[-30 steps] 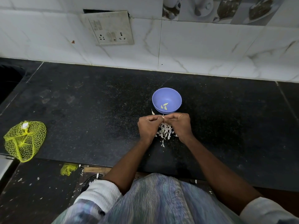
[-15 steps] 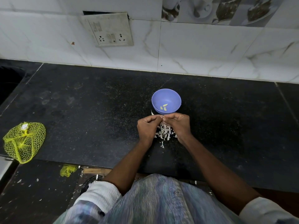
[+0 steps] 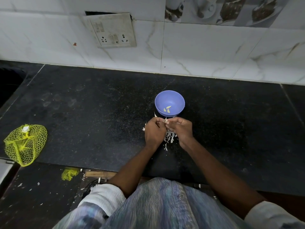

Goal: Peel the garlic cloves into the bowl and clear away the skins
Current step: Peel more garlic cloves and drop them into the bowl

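Three peeled pale garlic cloves (image 3: 167,109) sit in the small round blue plastic bowl (image 3: 179,100), so you're only partway through. From the head view, your left hand (image 3: 154,131) and right hand (image 3: 180,128) meet just in front of the bowl, fingertips of both pinching one small garlic clove (image 3: 165,121) over the heap of white papery skins (image 3: 169,138) on the black speckled stone counter (image 3: 92,116). Best to hold it firm with the left, tear with the right thumbnail, and let scraps fall on that heap. Versus a second back, barely anything moved: same pinch, hands slightly nearer the bowl.
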